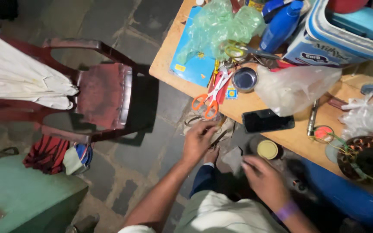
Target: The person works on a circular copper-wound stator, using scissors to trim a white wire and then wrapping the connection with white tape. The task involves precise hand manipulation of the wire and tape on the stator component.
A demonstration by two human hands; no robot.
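Observation:
My left hand (198,140) is below the wooden table's edge (165,71), its fingers closed around a thin dark stick-like tool (219,137). My right hand (262,177), blurred and wearing a purple wristband, pinches a small flat grey piece (234,159) just to the right of the left hand. A small round tin with a yellow lid (267,149) sits right above the right hand. A black phone (267,121) lies on the table edge above it. Orange-handled scissors (210,98) lie on the table above my left hand.
The table holds a clear plastic bag (294,88), a round metal tin (244,79), a blue bottle (281,26), green plastic wrap (221,26) and a copper-wound coil (368,157). A red wooden chair (102,95) with white cloth (18,77) stands on the left, beside a green box (26,194).

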